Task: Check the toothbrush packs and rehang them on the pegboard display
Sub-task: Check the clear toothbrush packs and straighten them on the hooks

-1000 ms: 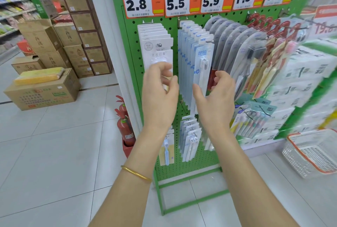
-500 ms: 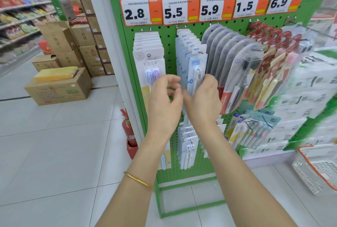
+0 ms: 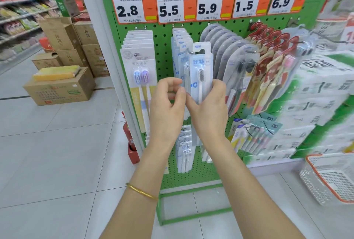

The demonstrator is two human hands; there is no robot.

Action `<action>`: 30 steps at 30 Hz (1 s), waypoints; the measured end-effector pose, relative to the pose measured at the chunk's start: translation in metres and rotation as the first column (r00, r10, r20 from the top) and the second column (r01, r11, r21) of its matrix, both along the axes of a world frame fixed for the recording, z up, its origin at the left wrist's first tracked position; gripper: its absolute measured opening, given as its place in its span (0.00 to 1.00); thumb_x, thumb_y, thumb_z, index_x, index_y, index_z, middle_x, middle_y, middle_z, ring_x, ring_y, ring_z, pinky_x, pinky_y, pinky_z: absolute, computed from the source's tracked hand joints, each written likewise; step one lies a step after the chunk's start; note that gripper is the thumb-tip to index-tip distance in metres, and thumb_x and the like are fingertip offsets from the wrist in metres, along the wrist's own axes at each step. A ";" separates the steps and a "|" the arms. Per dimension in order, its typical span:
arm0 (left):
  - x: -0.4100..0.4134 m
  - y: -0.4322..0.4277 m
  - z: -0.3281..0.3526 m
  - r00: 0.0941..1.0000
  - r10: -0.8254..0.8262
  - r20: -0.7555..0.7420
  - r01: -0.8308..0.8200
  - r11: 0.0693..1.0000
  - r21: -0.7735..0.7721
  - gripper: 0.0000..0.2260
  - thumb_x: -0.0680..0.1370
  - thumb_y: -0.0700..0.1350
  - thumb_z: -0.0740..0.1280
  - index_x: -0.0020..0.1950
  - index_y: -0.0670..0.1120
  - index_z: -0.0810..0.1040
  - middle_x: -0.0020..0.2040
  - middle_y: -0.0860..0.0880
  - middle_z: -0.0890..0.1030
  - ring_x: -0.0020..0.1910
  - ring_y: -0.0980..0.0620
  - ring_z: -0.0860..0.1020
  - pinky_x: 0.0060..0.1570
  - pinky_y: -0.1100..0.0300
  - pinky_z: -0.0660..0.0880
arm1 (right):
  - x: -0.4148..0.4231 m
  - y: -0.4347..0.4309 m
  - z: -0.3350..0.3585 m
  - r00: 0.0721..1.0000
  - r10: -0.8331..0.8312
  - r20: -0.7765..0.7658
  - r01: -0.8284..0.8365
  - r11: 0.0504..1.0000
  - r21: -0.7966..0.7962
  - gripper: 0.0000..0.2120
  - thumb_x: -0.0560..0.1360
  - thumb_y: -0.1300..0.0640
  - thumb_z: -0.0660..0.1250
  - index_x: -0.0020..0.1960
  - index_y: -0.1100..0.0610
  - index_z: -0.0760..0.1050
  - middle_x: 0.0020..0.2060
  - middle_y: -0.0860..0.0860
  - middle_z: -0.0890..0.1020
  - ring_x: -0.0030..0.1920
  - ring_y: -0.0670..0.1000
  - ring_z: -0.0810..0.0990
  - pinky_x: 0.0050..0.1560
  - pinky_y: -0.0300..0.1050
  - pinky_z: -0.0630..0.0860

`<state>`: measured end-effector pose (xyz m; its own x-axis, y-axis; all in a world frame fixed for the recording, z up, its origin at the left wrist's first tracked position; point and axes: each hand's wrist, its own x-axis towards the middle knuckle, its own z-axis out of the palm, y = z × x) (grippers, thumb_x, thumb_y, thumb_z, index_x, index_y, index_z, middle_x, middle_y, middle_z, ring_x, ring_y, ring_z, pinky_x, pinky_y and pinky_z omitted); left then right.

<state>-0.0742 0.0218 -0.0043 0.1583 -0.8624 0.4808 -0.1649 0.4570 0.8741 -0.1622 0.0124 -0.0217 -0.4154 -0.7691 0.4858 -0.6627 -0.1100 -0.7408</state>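
Price tags point(image 3: 172, 6) line the top edge of the pegboard point(image 3: 162, 62), with rows of toothbrush packs point(image 3: 138, 52) hanging below. A single pack point(image 3: 201, 70) stands before the middle row. Cardboard boxes point(image 3: 61, 89) sit left of the pegboard, a basket point(image 3: 329, 179) by its lower right corner.

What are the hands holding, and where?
The right hand grips a toothbrush pack round its middle. Whether the left hand pinches its edge cannot be told.

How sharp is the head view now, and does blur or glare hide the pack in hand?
Head view, centre: the toothbrush pack in the right hand is sharp, print legible, like the price tags. Head view, right edge: smear blurs the stacked white packs and basket. Head view overall: even light, no strong glare, wide-angle bending of the pegboard.
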 end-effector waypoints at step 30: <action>-0.126 0.048 -0.138 0.991 -0.090 0.095 0.038 0.893 0.449 0.10 0.82 0.50 0.59 0.49 0.43 0.67 0.37 0.54 0.67 0.33 0.65 0.68 0.33 0.72 0.65 | -0.145 0.102 -0.146 0.684 0.262 0.680 -0.560 0.786 0.261 0.12 0.75 0.54 0.64 0.47 0.65 0.73 0.36 0.55 0.70 0.35 0.52 0.65 0.36 0.43 0.62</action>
<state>-0.2003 0.0702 -0.1427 0.0638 -0.9965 0.0545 -0.2551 0.0365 0.9662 -0.3071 0.1143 -0.1677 -0.0799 -0.9854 -0.1503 -0.0464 0.1543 -0.9869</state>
